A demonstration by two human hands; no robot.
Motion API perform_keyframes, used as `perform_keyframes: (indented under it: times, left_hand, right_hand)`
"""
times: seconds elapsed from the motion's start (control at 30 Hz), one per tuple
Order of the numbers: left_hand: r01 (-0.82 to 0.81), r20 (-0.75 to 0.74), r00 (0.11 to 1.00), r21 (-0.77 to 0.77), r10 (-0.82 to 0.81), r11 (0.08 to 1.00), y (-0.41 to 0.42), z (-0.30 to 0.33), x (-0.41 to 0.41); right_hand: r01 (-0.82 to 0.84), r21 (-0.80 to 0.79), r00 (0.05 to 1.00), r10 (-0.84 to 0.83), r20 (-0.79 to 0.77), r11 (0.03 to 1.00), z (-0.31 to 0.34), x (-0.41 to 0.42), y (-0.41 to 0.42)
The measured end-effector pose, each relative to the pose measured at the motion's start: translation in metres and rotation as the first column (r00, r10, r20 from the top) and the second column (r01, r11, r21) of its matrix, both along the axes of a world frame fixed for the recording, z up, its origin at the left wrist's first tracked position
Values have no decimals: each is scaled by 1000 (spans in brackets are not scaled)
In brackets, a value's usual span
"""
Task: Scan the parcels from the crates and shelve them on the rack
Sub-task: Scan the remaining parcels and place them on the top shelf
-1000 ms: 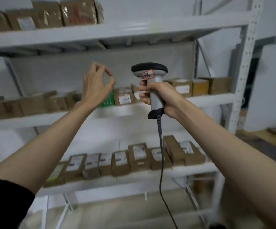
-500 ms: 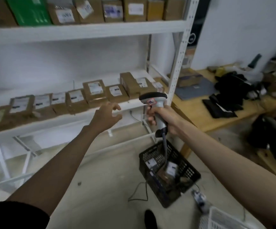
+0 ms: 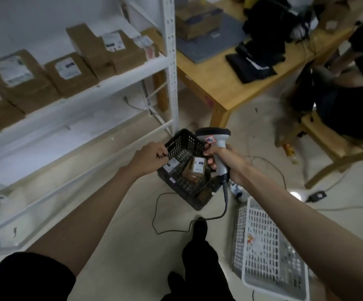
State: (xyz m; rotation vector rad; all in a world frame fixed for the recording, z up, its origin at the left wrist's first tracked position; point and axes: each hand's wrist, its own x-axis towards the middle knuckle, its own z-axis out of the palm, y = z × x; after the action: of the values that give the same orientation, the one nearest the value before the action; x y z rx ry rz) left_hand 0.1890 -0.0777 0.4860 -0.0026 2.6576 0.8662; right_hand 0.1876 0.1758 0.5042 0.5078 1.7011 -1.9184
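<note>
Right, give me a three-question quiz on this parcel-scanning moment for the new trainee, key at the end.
1. True or false: the right hand grips the barcode scanner.
2. Which crate does the left hand reach toward?
A. the black crate
B. the white crate
C. neither
3. Fill the blank: the labelled brown parcel in the black crate lies ____ the two hands.

Key
1. True; its fingers wrap the handle.
2. A; the hand is at the black crate's rim, with its fingers hidden behind the hand, so a grasp cannot be confirmed.
3. between
</note>
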Motion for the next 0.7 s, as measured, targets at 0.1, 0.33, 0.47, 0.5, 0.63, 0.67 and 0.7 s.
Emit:
perform_keyframes:
  times: [0.1,0.33,0.47,0.5,0.63,0.67,0.7]
  left_hand:
    - [59,72,996,0,-59,998,27,-32,-24]
    - [159,241,958,-10,-152,987,74,-94,-83]
    - [164,292,945,-21,-151,986,91,-119,-122]
    - [158,301,943,-24,-144,987,95,-127,-130]
    - [174,369,917,-27,-152,984,116,-162,-149]
    - [181,389,908,-26,-156,983,121,-174,-153]
    - [189,406,899,-27,-162,982,125,-185,-156]
  right_hand:
    - [82,-10,995,-81,56,997,-36,-12,28]
    - [170,9,970,-169,175,985,-109,-49,76]
    - [191,66,956,-201,212,979,-142,-72,93]
    - [192,82,953,-206,222,978,-150,-75,96]
    - [212,131,935,-240,262,969,-182,-83,109]
    - [227,148,928,-260,267,963,-191,-84,113]
    - [246,161,921,-282,269,956,-200,-84,116]
